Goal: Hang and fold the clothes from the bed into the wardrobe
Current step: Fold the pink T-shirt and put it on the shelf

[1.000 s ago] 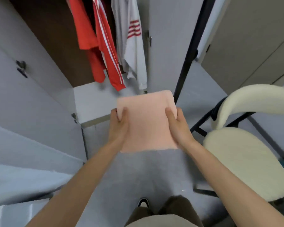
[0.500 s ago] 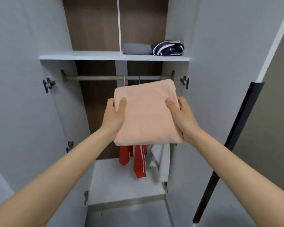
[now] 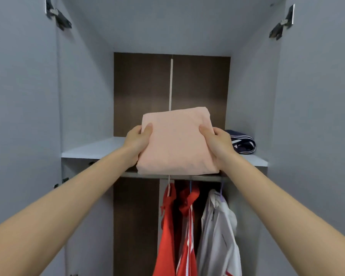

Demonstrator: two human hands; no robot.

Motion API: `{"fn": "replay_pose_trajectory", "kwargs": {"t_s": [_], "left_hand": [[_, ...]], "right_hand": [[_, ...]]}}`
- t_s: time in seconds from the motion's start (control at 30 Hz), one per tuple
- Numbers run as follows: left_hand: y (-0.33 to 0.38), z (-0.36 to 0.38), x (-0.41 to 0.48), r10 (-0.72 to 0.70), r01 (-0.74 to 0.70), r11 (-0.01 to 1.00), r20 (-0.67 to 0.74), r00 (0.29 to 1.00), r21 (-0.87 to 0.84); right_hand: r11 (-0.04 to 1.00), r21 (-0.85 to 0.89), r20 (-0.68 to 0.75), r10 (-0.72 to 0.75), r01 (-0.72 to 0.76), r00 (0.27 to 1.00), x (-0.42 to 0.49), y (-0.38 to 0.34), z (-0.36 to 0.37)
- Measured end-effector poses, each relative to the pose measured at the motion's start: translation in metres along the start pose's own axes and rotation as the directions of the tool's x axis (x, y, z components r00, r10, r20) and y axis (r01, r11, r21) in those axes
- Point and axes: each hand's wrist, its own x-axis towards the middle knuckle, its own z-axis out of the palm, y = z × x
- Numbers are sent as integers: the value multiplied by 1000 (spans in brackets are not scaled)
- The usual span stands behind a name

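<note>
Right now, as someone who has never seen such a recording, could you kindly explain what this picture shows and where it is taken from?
There is no machine here. A person wears a wide-angle camera on the head, so this single view looks forward along their two bare arms. They face an open wardrobe. The left hand and the right hand grip a folded pink garment by its sides, thumbs on top, at the height of the shelf. Whether it already rests on the shelf cannot be told. On the shelf, to the right, lies a folded navy garment with white stripes. Under the shelf runs a rail, from which hang two red garments and a white garment.
</note>
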Motion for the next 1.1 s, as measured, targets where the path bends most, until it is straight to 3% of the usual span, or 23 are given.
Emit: {"fn": "replay_pose_trajectory", "kwargs": {"t_s": [0.13,0.33,0.47,0.6,0.63,0.7,0.77,0.8,0.87,0.93,1.1], "left_hand": [[-11,-10,67,-7,7,1000,6,1000,-1],[-51,-24,182,67,-65,996,-22,998,64],[-84,-24,255,37,-41,995,41,998,90],[-124,-12,309,-16,-27,954,141,990,299],[-132,-7,318,-55,-14,929,174,983,370],[-142,1,329,-122,-25,847,239,963,531],[-148,9,334,-109,-132,740,312,944,659],[-151,14,336,-106,-184,700,354,929,691],[-160,23,337,-151,-243,627,421,894,740],[-171,29,334,-194,-267,558,436,879,786],[-180,33,333,-162,-241,537,380,911,808]], "right_hand": [[999,-45,56,6,-4,998,61,9,40],[961,-260,58,-82,94,995,149,38,113],[898,-432,100,-45,84,994,211,63,151],[814,-581,142,111,-8,984,255,90,176],[770,-638,155,119,7,981,261,96,180],[585,-798,190,14,146,982,269,102,185],[363,-873,283,-167,326,944,266,103,193],[288,-874,353,-178,392,918,263,104,199],[172,-884,443,11,434,897,259,109,209],[69,-902,431,223,427,875,256,119,214],[-59,-882,455,153,468,877,256,130,210]]}}
